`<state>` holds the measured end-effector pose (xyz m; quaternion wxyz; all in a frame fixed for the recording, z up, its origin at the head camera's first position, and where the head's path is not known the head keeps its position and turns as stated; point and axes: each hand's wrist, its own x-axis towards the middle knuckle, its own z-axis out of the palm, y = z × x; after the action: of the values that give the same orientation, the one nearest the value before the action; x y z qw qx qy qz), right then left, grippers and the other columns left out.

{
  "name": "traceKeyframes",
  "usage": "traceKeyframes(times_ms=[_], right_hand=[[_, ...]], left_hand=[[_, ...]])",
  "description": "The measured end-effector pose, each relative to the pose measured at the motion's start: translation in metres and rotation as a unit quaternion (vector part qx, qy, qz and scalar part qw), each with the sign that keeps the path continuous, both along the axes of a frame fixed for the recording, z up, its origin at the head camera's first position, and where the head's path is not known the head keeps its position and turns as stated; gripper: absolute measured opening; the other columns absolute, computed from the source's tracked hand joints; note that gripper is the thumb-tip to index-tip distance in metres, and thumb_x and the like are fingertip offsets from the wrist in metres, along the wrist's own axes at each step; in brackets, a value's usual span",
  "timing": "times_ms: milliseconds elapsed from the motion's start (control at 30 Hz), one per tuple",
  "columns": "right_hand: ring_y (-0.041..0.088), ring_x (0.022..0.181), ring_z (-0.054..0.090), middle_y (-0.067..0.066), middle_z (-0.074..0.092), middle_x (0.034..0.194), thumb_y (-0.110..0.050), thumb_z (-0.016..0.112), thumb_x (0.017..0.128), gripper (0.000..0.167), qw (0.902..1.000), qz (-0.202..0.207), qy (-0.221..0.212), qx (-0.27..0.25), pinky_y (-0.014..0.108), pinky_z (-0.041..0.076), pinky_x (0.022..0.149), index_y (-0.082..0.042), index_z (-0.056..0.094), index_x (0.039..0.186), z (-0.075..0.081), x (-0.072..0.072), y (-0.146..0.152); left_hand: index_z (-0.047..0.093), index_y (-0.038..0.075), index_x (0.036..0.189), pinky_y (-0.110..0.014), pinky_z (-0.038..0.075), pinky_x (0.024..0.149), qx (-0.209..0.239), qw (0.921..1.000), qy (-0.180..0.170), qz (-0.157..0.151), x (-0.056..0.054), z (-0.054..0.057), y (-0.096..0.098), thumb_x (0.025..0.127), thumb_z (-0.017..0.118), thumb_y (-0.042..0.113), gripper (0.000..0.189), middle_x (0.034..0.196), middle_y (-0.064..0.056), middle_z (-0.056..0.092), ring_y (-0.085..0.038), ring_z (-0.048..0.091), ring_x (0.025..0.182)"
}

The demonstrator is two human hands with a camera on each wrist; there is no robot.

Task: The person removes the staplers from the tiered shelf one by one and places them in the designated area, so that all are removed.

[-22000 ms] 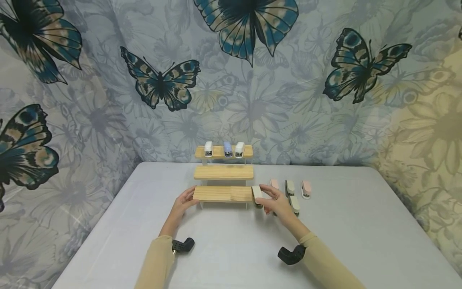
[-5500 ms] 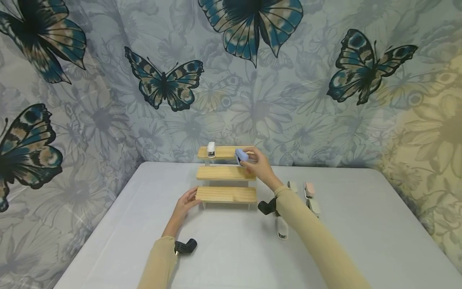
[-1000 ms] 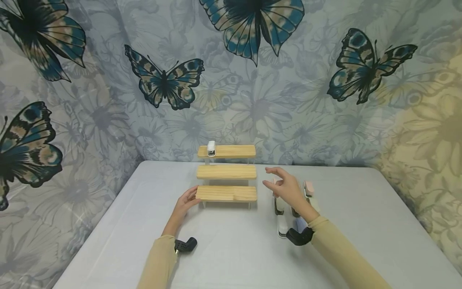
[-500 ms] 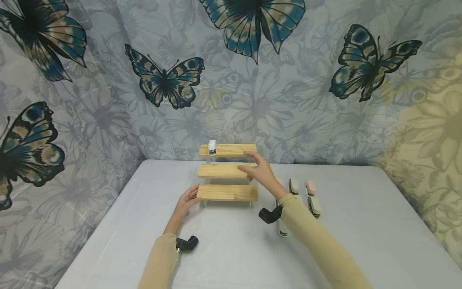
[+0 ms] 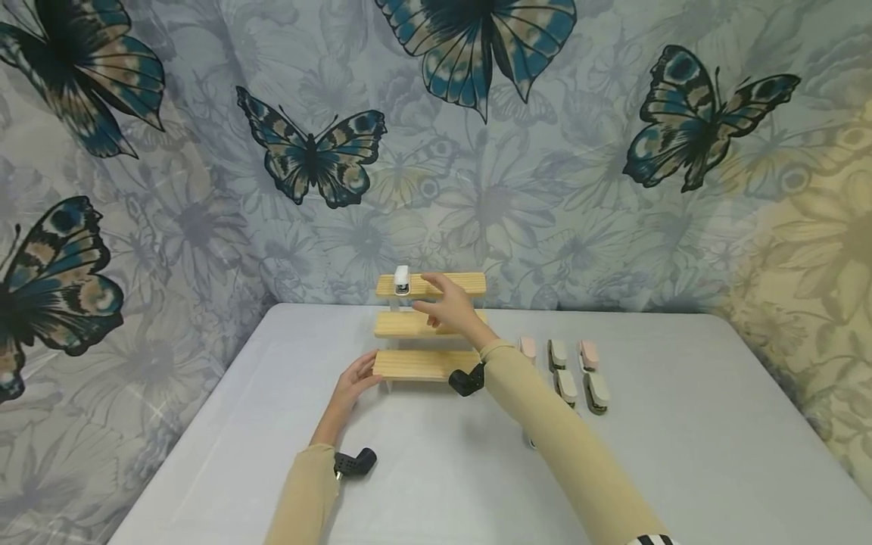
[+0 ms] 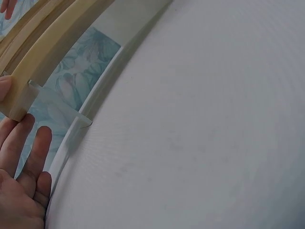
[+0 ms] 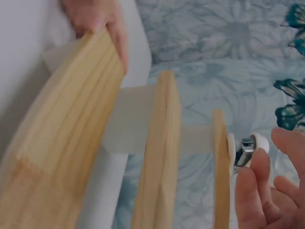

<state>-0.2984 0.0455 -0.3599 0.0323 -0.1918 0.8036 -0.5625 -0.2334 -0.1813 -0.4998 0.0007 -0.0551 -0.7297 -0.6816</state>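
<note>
A white mini stapler (image 5: 402, 281) stands at the left of the top board of a three-step wooden shelf rack (image 5: 415, 365). My right hand (image 5: 450, 306) is in front of the upper boards, just right of the stapler. Its thumb and fingers are spread apart with nothing between them. In the right wrist view the fingertips are close to the stapler (image 7: 246, 149). My left hand (image 5: 356, 378) holds the left end of the lowest board; in the left wrist view the thumb lies on top of the board (image 6: 43, 52) and a finger is underneath.
To the right of the rack, pink staplers (image 5: 589, 355) and pale green staplers (image 5: 597, 392) lie in rough columns on the white table (image 5: 681, 424). My right sleeve (image 5: 552, 424) crosses over and partly hides others. A butterfly-patterned cloth (image 5: 490, 182) hangs behind the table.
The blue stapler and the other white stapler have left the top board for the table at the right. My empty right hand has since moved left to the remaining white one. The left hand stays put.
</note>
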Motion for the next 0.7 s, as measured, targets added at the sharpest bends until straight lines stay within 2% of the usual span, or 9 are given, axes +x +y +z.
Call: traceKeyframes(times_ms=[167,267,300,400,433,500,533,633,700], right_hand=[[0.028,0.057,0.060,0.015,0.032,0.139,-0.018,0.067,0.081,0.066,0.9993,-0.004,0.030,0.024,0.030,0.050,0.055,-0.010,0.033,0.138,0.011,-0.006,-0.016],[0.029,0.057,0.060,0.023,0.052,0.117,-0.019,0.064,0.084,0.068,0.9983,0.019,0.030,0.047,0.029,0.050,0.056,-0.014,0.028,0.141,0.012,-0.010,-0.021],[0.029,0.057,0.059,0.024,0.054,0.114,-0.019,0.063,0.085,0.067,0.9976,0.028,0.032,0.055,0.029,0.050,0.056,-0.015,0.027,0.141,0.011,-0.011,-0.022],[0.026,0.053,0.058,0.021,0.055,0.113,-0.021,0.062,0.085,0.065,0.9934,0.035,0.053,0.096,0.029,0.049,0.056,-0.016,0.028,0.141,0.005,-0.012,-0.025],[0.026,0.052,0.058,0.018,0.052,0.121,-0.021,0.063,0.085,0.063,0.9918,0.030,0.066,0.106,0.029,0.049,0.056,-0.016,0.031,0.140,0.003,-0.012,-0.026],[0.024,0.065,0.062,0.012,0.040,0.134,-0.021,0.065,0.083,0.060,0.9853,0.013,0.112,0.128,0.030,0.049,0.066,-0.014,0.037,0.136,0.000,-0.011,-0.027],[0.025,0.074,0.062,0.011,0.039,0.136,-0.021,0.066,0.082,0.058,0.9812,0.002,0.135,0.138,0.031,0.049,0.071,-0.013,0.041,0.133,-0.001,-0.011,-0.027],[0.025,0.100,0.056,0.011,0.044,0.132,-0.018,0.067,0.081,0.048,0.9699,-0.030,0.190,0.150,0.034,0.043,0.085,-0.010,0.049,0.124,-0.004,-0.011,-0.029],[0.024,0.105,0.053,0.011,0.050,0.126,-0.016,0.067,0.081,0.040,0.9658,-0.046,0.207,0.150,0.033,0.043,0.085,-0.009,0.052,0.118,-0.004,-0.011,-0.030]], left_hand=[[0.042,0.003,0.131,-0.041,0.034,0.094,0.001,1.0000,0.004,-0.004,0.000,0.000,-0.002,0.081,0.066,0.016,0.057,0.130,-0.013,0.046,-0.027,0.045,0.114],[0.043,0.005,0.131,-0.041,0.034,0.094,-0.004,1.0000,-0.001,-0.002,-0.001,0.001,-0.002,0.082,0.065,0.017,0.056,0.130,-0.011,0.046,-0.026,0.044,0.114],[0.042,0.005,0.132,-0.041,0.034,0.094,-0.003,1.0000,-0.003,-0.003,0.000,0.002,-0.002,0.082,0.065,0.017,0.055,0.130,-0.011,0.046,-0.026,0.044,0.114],[0.041,0.002,0.132,-0.041,0.035,0.093,-0.012,0.9999,-0.002,-0.006,0.004,0.008,0.000,0.084,0.063,0.014,0.054,0.129,-0.014,0.046,-0.026,0.046,0.112],[0.040,0.001,0.132,-0.040,0.035,0.093,-0.012,0.9999,-0.002,-0.008,0.006,0.011,0.001,0.084,0.062,0.013,0.054,0.129,-0.014,0.046,-0.026,0.046,0.111],[0.039,-0.001,0.132,-0.039,0.036,0.092,-0.018,0.9998,0.003,-0.013,0.009,0.017,0.002,0.085,0.061,0.011,0.054,0.129,-0.016,0.045,-0.025,0.047,0.110],[0.038,-0.002,0.132,-0.039,0.037,0.092,-0.021,0.9997,0.005,-0.015,0.011,0.020,0.003,0.085,0.061,0.011,0.054,0.129,-0.016,0.045,-0.025,0.047,0.110],[0.038,-0.002,0.132,-0.039,0.036,0.093,-0.014,0.9997,0.004,-0.020,0.012,0.024,0.003,0.085,0.060,0.010,0.054,0.129,-0.017,0.045,-0.026,0.047,0.110],[0.038,-0.001,0.132,-0.040,0.035,0.093,-0.007,0.9998,0.001,-0.021,0.011,0.023,0.002,0.085,0.061,0.010,0.053,0.129,-0.017,0.045,-0.027,0.046,0.110]])
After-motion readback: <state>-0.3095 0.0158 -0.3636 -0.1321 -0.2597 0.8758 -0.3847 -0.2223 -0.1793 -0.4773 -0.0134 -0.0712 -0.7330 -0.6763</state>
